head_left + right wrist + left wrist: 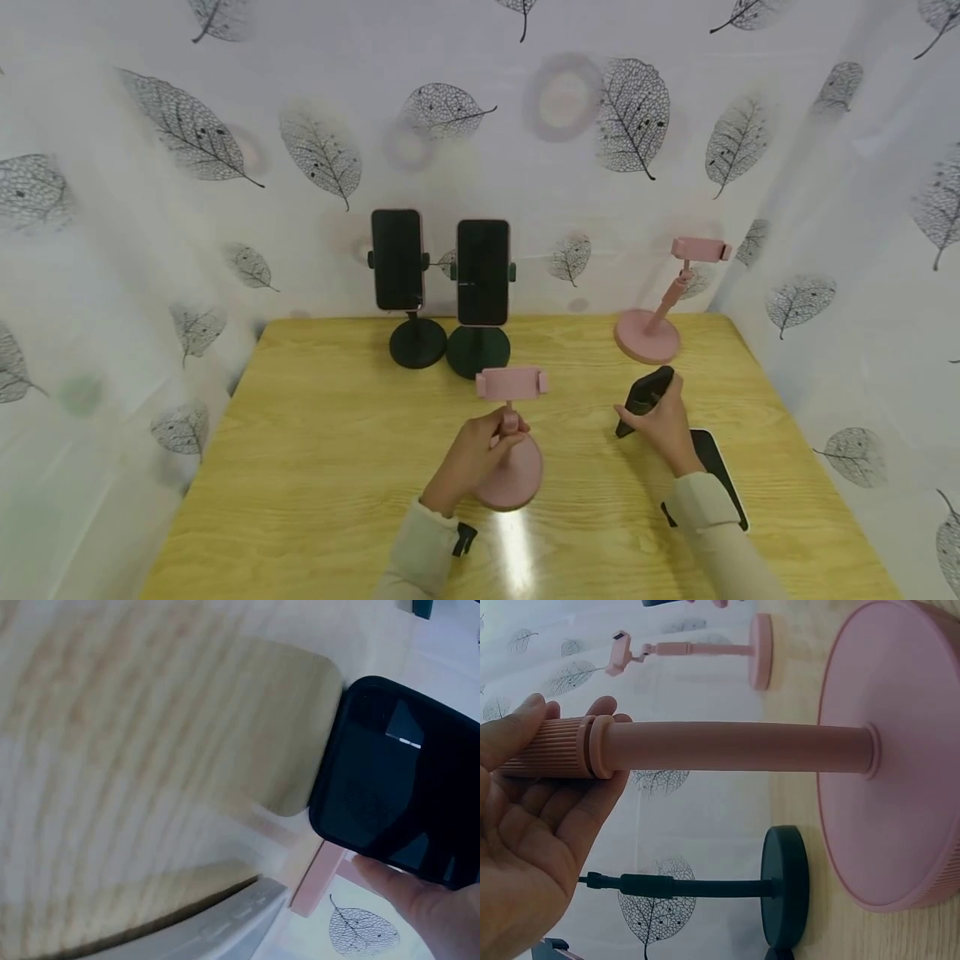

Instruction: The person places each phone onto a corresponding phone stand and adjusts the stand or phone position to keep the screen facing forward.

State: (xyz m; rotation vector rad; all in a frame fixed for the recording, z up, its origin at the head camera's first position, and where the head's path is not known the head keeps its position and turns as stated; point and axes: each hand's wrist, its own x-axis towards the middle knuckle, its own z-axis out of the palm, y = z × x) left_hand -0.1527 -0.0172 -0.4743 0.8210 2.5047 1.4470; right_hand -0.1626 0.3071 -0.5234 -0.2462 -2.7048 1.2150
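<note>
My left hand (467, 457) grips a pink phone stand (512, 385) by the ribbed collar on its pole, thumb on one side and fingers on the other. The stand is upright over the middle of the table, its clamp holding nothing; in the left wrist view its round base (885, 825) shows large. On the right, my right hand (669, 427) holds a black phone (647, 395) tilted above the table. The phone's dark glossy face (390, 780) fills part of the right wrist view. Another phone (722, 475), black with a pale edge, lies flat beneath my right wrist.
At the back stand a black phone stand (417, 343) and a dark green phone stand (478, 353), each bearing an upright phone. A second pink phone stand (648, 335) is at the back right, its clamp without a phone. Leaf-patterned curtains (465, 50) surround the wooden table (315, 450).
</note>
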